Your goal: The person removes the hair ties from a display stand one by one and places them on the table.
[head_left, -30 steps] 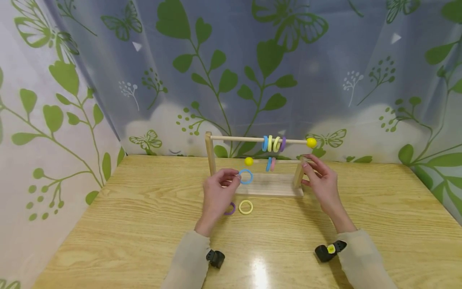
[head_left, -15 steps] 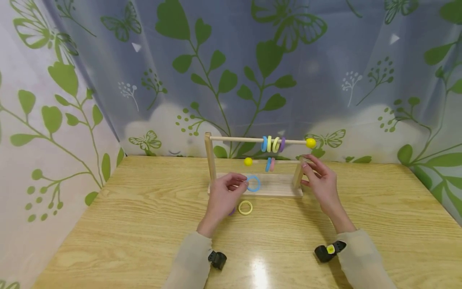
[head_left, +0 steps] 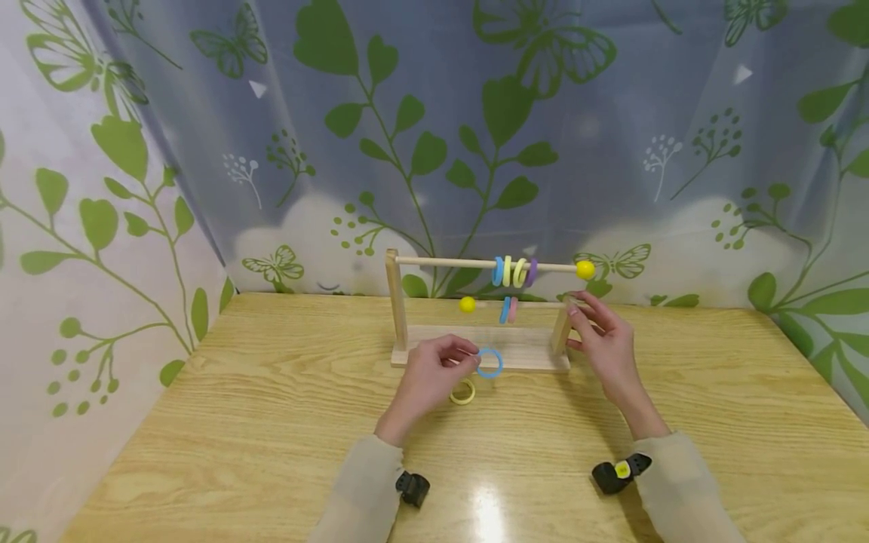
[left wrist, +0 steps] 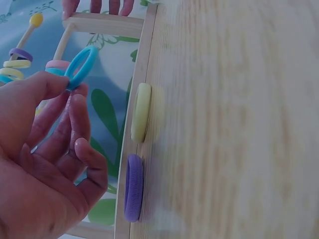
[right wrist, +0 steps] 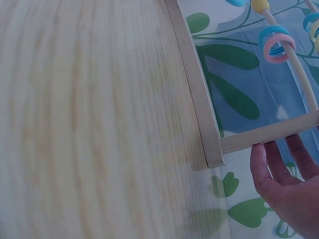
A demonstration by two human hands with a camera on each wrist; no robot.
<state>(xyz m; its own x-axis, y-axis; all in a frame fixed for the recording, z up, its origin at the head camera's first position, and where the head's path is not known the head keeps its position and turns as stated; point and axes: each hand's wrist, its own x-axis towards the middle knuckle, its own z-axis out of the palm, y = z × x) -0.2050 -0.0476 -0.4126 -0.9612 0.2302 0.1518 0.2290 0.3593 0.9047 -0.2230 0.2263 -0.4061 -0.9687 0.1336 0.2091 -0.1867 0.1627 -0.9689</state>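
Note:
My left hand [head_left: 437, 369] pinches a blue hair tie [left wrist: 90, 65] between thumb and fingertips, just in front of the wooden stand's base [head_left: 512, 341]. My right hand [head_left: 606, 351] grips the stand's short right post [head_left: 562, 332], thumb on the near side. On the lower rod [head_left: 536, 305], which ends in a yellow ball [head_left: 467, 304], hang a blue and a pink hair tie [right wrist: 279, 48]. Below my left hand, a yellow hair tie [left wrist: 141, 113] and a purple one [left wrist: 133, 189] lie on the table; the head view hides the purple one.
The upper rod [head_left: 441, 261] runs from the tall left post [head_left: 397, 302] to another yellow ball [head_left: 585, 269]. Several blue, yellow and purple hair ties [head_left: 532, 272] hang on it. A patterned curtain [head_left: 434, 188] stands behind the wooden table [head_left: 285, 422].
My left hand has moved right and toward me with the blue hair tie, now covering the purple one in the head view. My right hand has stayed at the post.

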